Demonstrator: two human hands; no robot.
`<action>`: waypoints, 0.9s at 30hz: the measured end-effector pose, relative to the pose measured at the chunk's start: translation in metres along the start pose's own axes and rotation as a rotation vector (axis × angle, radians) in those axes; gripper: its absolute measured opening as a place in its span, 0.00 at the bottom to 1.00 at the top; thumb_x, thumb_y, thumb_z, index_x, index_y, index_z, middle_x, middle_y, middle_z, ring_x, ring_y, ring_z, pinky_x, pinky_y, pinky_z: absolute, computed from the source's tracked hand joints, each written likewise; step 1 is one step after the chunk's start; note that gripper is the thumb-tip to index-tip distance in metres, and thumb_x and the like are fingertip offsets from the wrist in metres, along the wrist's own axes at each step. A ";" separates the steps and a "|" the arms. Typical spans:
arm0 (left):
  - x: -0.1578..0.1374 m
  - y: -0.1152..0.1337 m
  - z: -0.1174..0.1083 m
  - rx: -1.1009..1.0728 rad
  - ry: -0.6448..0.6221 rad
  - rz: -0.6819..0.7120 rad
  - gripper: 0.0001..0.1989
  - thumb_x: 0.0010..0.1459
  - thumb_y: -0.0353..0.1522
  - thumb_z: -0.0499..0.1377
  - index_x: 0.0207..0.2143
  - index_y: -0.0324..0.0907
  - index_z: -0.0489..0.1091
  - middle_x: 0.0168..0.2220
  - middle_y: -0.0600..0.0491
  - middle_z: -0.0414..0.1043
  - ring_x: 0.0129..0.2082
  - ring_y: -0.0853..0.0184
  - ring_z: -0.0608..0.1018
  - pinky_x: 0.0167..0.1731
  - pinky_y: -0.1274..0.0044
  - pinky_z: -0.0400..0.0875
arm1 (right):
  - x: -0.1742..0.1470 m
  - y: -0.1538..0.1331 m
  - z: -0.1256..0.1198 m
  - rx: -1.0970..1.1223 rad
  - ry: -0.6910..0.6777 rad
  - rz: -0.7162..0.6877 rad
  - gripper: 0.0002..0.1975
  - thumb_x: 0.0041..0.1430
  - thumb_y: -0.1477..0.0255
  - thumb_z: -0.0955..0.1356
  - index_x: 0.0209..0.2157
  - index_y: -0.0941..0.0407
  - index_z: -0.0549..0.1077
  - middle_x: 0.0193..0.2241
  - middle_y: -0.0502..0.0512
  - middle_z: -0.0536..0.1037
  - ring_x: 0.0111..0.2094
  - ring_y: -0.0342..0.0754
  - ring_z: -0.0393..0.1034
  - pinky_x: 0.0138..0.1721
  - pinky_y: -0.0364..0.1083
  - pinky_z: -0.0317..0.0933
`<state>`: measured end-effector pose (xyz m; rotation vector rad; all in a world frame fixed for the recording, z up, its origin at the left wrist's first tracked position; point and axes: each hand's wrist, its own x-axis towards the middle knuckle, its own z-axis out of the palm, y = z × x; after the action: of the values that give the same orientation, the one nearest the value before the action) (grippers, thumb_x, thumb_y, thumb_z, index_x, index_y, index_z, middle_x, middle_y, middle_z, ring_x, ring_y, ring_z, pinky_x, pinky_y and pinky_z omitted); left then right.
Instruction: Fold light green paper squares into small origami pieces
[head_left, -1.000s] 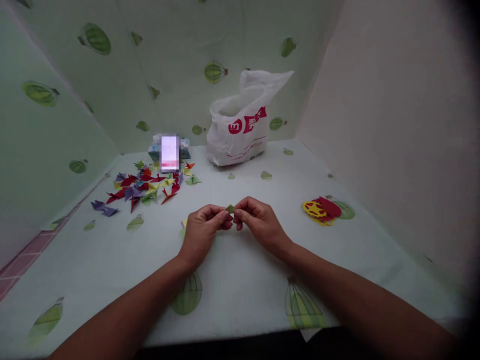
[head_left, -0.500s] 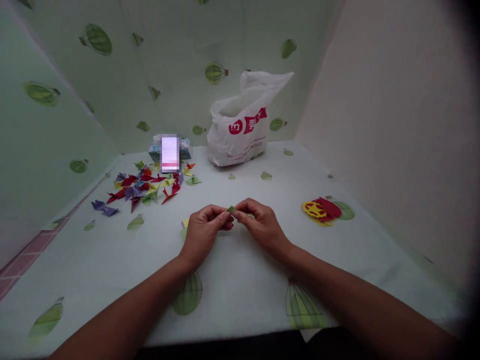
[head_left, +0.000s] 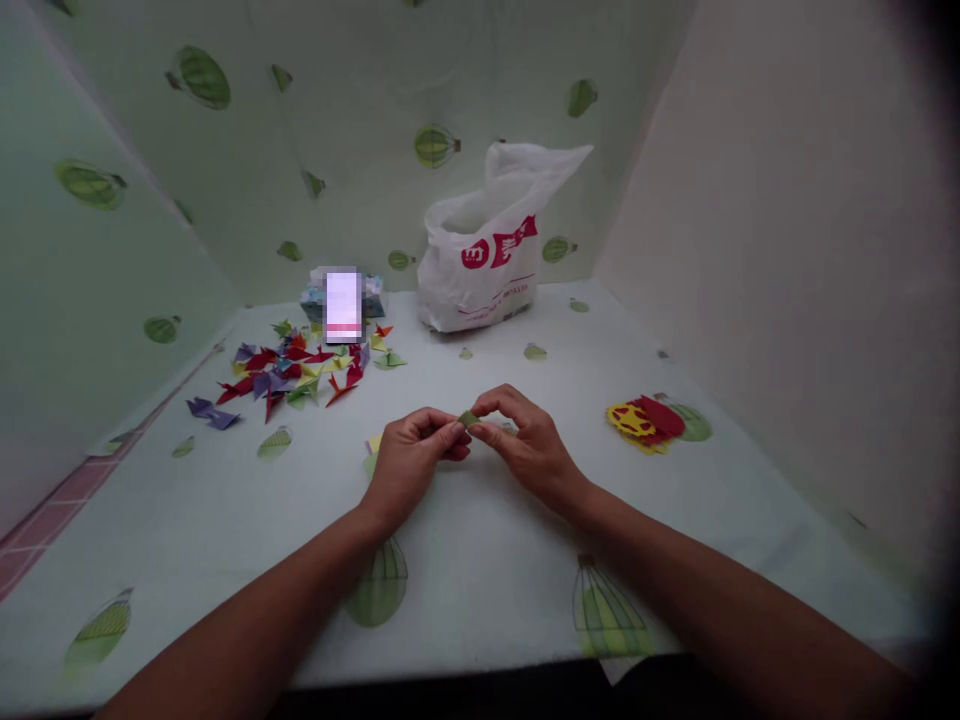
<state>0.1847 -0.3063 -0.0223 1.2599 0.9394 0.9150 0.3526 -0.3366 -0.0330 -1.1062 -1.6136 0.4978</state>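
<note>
A small folded piece of green paper is held up in front of me above the table. My left hand pinches its left side between thumb and bent fingers. My right hand is at its right side, thumb against the lower edge and index finger arched over the top. Partly hidden behind my left hand lie sheets of yellow and green paper. Farther off to the left is a heap of folded paper cranes in red, purple, green, yellow and orange.
A phone with a lit screen leans on a tissue box behind the cranes. A white plastic bag stands at the back. Red and yellow cut-out shapes lie to the right. The tablecloth has a balloon print.
My right index finger has lifted and arched above the green paper, which now tilts a little differently. My left hand keeps its pinch. The view has shifted slightly.
</note>
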 end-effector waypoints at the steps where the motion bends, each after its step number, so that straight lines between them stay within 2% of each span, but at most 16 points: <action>1: 0.001 0.000 0.000 -0.024 0.005 -0.003 0.11 0.52 0.37 0.67 0.30 0.37 0.75 0.27 0.52 0.79 0.25 0.70 0.79 0.32 0.77 0.76 | 0.000 0.001 0.001 -0.006 0.000 -0.007 0.03 0.61 0.72 0.70 0.33 0.55 0.72 0.33 0.52 0.73 0.37 0.47 0.69 0.41 0.47 0.61; 6: 0.000 -0.002 0.000 -0.090 -0.015 0.009 0.13 0.52 0.38 0.68 0.32 0.37 0.75 0.29 0.52 0.79 0.27 0.70 0.79 0.34 0.76 0.77 | -0.002 -0.004 0.002 -0.060 0.044 -0.067 0.07 0.61 0.79 0.68 0.29 0.55 0.71 0.32 0.53 0.73 0.36 0.47 0.69 0.40 0.47 0.63; 11: 0.001 -0.002 -0.001 -0.123 -0.020 0.061 0.15 0.58 0.42 0.63 0.33 0.38 0.76 0.30 0.52 0.78 0.30 0.68 0.81 0.38 0.74 0.77 | -0.001 -0.008 -0.003 -0.121 0.067 -0.150 0.04 0.62 0.75 0.68 0.35 0.54 0.77 0.42 0.57 0.73 0.46 0.51 0.69 0.47 0.51 0.63; 13: 0.002 -0.002 -0.001 -0.112 0.007 0.081 0.12 0.55 0.39 0.66 0.33 0.38 0.74 0.30 0.54 0.76 0.29 0.70 0.79 0.37 0.75 0.77 | 0.000 -0.007 -0.005 -0.065 0.066 -0.099 0.05 0.63 0.72 0.68 0.39 0.54 0.76 0.42 0.57 0.74 0.45 0.50 0.70 0.48 0.51 0.63; 15: 0.003 -0.002 -0.002 -0.099 0.019 0.109 0.11 0.52 0.36 0.68 0.34 0.39 0.73 0.30 0.56 0.75 0.29 0.71 0.79 0.36 0.76 0.76 | 0.002 -0.006 -0.004 0.025 0.044 0.033 0.07 0.65 0.68 0.67 0.42 0.55 0.75 0.38 0.56 0.76 0.40 0.48 0.71 0.44 0.49 0.64; 17: 0.002 -0.002 -0.001 -0.078 0.012 0.141 0.13 0.52 0.35 0.68 0.37 0.41 0.70 0.29 0.57 0.75 0.29 0.71 0.78 0.34 0.77 0.75 | 0.002 -0.004 -0.002 0.118 -0.018 0.196 0.09 0.63 0.65 0.68 0.40 0.56 0.74 0.32 0.53 0.76 0.34 0.46 0.70 0.37 0.46 0.63; 19: 0.002 -0.001 -0.001 -0.035 0.002 0.165 0.15 0.53 0.34 0.67 0.40 0.42 0.67 0.27 0.58 0.75 0.28 0.70 0.78 0.33 0.78 0.74 | 0.002 -0.003 0.000 0.209 -0.088 0.301 0.09 0.60 0.64 0.69 0.34 0.57 0.72 0.27 0.50 0.74 0.29 0.44 0.69 0.32 0.44 0.61; 21: 0.002 -0.001 -0.002 0.009 -0.010 0.159 0.18 0.53 0.34 0.67 0.44 0.43 0.66 0.26 0.59 0.75 0.28 0.70 0.78 0.33 0.78 0.73 | 0.001 -0.003 0.002 0.255 -0.111 0.327 0.10 0.59 0.65 0.70 0.29 0.56 0.71 0.23 0.48 0.73 0.25 0.43 0.67 0.29 0.43 0.60; 23: 0.002 -0.001 -0.003 0.042 -0.040 0.113 0.17 0.53 0.36 0.67 0.43 0.42 0.68 0.27 0.57 0.75 0.28 0.70 0.79 0.33 0.78 0.72 | 0.000 -0.004 0.002 0.223 -0.093 0.306 0.10 0.60 0.68 0.69 0.26 0.56 0.70 0.21 0.48 0.72 0.24 0.42 0.67 0.28 0.42 0.59; 25: 0.001 0.000 -0.003 0.089 -0.079 0.068 0.12 0.55 0.38 0.66 0.37 0.39 0.72 0.27 0.54 0.76 0.28 0.70 0.78 0.32 0.78 0.71 | -0.002 -0.007 0.002 0.162 -0.064 0.271 0.10 0.60 0.70 0.69 0.25 0.56 0.70 0.21 0.48 0.73 0.23 0.42 0.67 0.27 0.42 0.59; 27: 0.000 0.001 -0.003 0.142 -0.089 0.063 0.13 0.56 0.39 0.64 0.29 0.38 0.72 0.26 0.53 0.76 0.26 0.70 0.77 0.30 0.78 0.70 | -0.003 -0.010 0.001 0.130 -0.048 0.246 0.10 0.61 0.70 0.68 0.26 0.56 0.71 0.21 0.48 0.74 0.24 0.42 0.68 0.28 0.42 0.60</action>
<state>0.1817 -0.3047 -0.0217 1.4464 0.9113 0.8460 0.3476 -0.3442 -0.0273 -1.2080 -1.4708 0.7852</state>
